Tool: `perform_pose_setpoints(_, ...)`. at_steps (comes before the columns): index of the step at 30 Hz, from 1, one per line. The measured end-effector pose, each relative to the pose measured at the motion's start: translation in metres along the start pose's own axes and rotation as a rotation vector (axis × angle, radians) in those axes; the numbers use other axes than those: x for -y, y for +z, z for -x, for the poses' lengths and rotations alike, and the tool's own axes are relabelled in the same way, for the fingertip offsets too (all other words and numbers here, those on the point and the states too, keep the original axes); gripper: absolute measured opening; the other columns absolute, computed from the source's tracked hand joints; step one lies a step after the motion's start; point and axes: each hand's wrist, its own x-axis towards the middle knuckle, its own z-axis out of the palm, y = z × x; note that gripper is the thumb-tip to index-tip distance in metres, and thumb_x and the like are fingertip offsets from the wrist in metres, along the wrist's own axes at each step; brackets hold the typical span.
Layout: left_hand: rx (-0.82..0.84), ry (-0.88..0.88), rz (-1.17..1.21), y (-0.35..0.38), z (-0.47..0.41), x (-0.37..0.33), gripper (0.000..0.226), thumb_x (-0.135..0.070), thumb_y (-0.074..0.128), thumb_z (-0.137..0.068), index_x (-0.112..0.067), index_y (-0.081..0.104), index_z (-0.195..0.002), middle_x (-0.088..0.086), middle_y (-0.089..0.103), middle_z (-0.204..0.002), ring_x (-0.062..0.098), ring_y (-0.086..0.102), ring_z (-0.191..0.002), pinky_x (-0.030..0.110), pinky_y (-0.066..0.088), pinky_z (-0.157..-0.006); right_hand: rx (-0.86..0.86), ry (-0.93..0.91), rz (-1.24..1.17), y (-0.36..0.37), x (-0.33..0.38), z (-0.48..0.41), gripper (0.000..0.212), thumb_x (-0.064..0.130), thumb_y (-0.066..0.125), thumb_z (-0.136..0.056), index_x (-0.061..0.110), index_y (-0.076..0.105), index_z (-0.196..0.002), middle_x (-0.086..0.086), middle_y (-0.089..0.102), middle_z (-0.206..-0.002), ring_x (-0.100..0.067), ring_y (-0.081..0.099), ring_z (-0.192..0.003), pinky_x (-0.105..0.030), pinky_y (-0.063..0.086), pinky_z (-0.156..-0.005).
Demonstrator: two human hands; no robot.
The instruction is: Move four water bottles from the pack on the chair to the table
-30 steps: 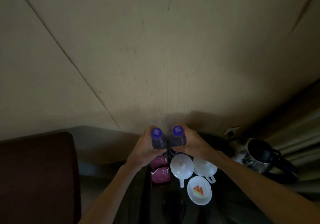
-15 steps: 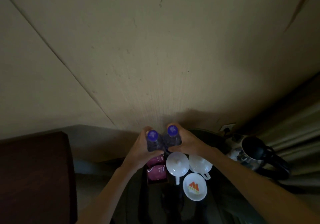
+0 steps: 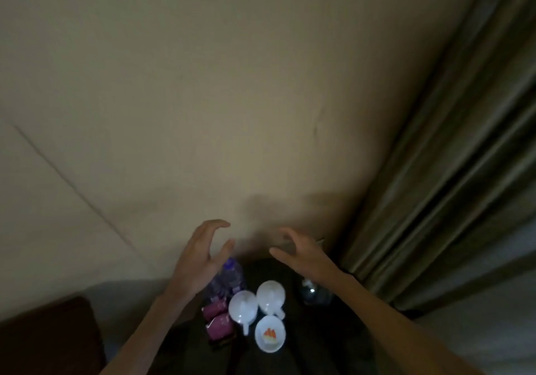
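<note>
A clear water bottle with a purple cap stands upright at the back of the dark table, close to the wall. My left hand hovers just above and left of it, fingers spread, holding nothing. My right hand is raised over the table's back right part, fingers also apart and empty. A second bottle cannot be made out; my left hand and forearm cover the spot beside the visible one. The pack and its chair seat are out of view.
Two white cups stand upside down mid-table, a white saucer with an orange logo in front. Pink sachets lie left of them. A glass kettle is partly behind my right forearm. Curtains hang right; dark furniture sits lower left.
Both hands have let go of the two purple-capped bottles and lifted up and apart. The view has tilted up and swung right, bringing the curtain in.
</note>
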Motion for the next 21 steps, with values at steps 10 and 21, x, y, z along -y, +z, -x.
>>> perform_pose_setpoints(10,0.414,0.314,0.006,0.133,0.029,-0.334,0.013,-0.03,0.058,-0.095,-0.027,0.062,-0.107,-0.004,0.065,-0.107,0.017,0.063,-0.102,0.036,0.05,-0.089,-0.633,0.152,0.036,-0.22,-0.048,0.29,0.023,0.035,0.057,-0.095,0.018,0.067,-0.106,-0.003,0.072,-0.105,-0.023,0.067,-0.098,-0.04,0.056,-0.085)
perform_pose_setpoints(21,0.715,0.887,-0.064,0.343,0.278,-0.699,0.022,-0.033,0.059,-0.092,-0.017,0.065,-0.106,0.003,0.068,-0.101,0.021,0.065,-0.092,0.031,0.053,-0.078,-1.12,0.523,-0.006,-0.313,-0.175,0.73,0.026,0.027,0.056,-0.097,0.009,0.067,-0.113,-0.012,0.072,-0.112,-0.027,0.069,-0.1,-0.047,0.056,-0.089)
